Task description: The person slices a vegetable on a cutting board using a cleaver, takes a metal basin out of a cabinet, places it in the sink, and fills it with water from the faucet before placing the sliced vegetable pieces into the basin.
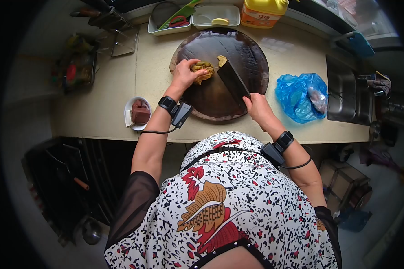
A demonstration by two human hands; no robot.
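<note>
A round dark chopping board (197, 101) lies on the counter. On its left part my left hand (187, 74) has its fingers curled round a yellowish-green clump of food (203, 72). My right hand (258, 110) grips the handle end of a dark, broad-bladed cleaver (232, 80), which slants up and left across the board. A small yellowish piece (222, 60) sits at the blade's far end, apart from the clump. Both wrists wear black devices with cables.
Left of the board is a white bowl (139, 113) with dark red pieces. A blue plastic bag (296, 96) lies at the right, beside a metal sink (350, 96). Behind the board stand white trays (216, 25) and a yellow jug (263, 12). A knife rack (116, 36) is back left.
</note>
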